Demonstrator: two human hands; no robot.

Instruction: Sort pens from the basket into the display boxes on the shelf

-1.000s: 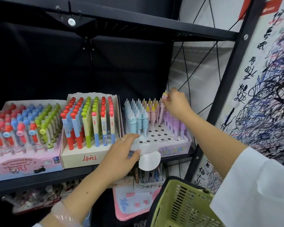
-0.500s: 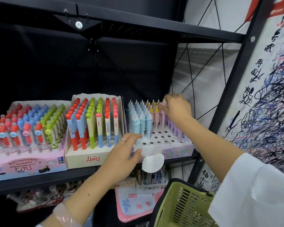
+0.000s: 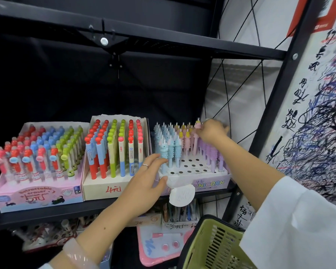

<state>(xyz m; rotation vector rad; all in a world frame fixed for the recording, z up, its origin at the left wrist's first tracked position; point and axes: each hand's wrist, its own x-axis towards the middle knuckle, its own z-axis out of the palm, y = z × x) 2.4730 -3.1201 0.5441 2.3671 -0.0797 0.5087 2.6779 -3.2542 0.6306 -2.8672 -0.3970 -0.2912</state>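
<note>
— What changed since a second ago?
— Little: both hands keep their places, and the right hand (image 3: pixel 211 131) still works at the far row of the unicorn box (image 3: pixel 209 184), pinching the top of a pink pen (image 3: pixel 196 138).
— Is that pen seated?
— It stands upright among the pink ones, its lower end down at the holed tray; I cannot tell whether it is fully in a hole.
— And the left hand (image 3: pixel 144 183)?
— Its fingers are spread and relaxed, resting on the near left corner of the unicorn box, thumb on the front wall. It grasps nothing. A ring shows on one finger.
— Where does the box sit?
— On the black shelf (image 3: pixel 47 216), rightmost of three. Blue pens fill its left side, purple its right, with bare holes in the near middle.
— The neighbours?
— A cream box (image 3: pixel 105 189) just to its left, then a pink eraser box (image 3: pixel 37 199) further left.
— The basket (image 3: pixel 211 247)?
— Green, near and low, under the right forearm.
</note>
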